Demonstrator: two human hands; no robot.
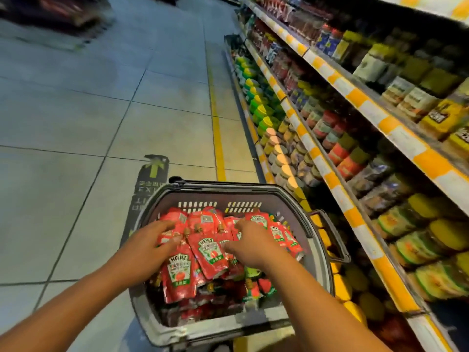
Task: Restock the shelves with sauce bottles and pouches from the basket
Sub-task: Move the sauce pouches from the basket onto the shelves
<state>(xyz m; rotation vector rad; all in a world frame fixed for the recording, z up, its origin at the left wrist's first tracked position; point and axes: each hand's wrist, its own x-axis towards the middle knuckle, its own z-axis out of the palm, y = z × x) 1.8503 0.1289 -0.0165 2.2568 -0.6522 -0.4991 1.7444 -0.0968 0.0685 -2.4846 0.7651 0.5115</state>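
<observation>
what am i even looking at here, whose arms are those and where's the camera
The camera sits on a person's head, looking forward and down, so the two bare arms reaching out are that person's own. There is only this one view. They stand in a shop aisle beside stocked shelves on the right. In front of them is a grey shopping basket full of red Heinz ketchup pouches. The left hand rests on the pouches with its thumb against one; the right hand reaches in among them, fingers spread. Neither hand has clearly lifted a pouch out yet. The floor is pale tile with a yellow line.
</observation>
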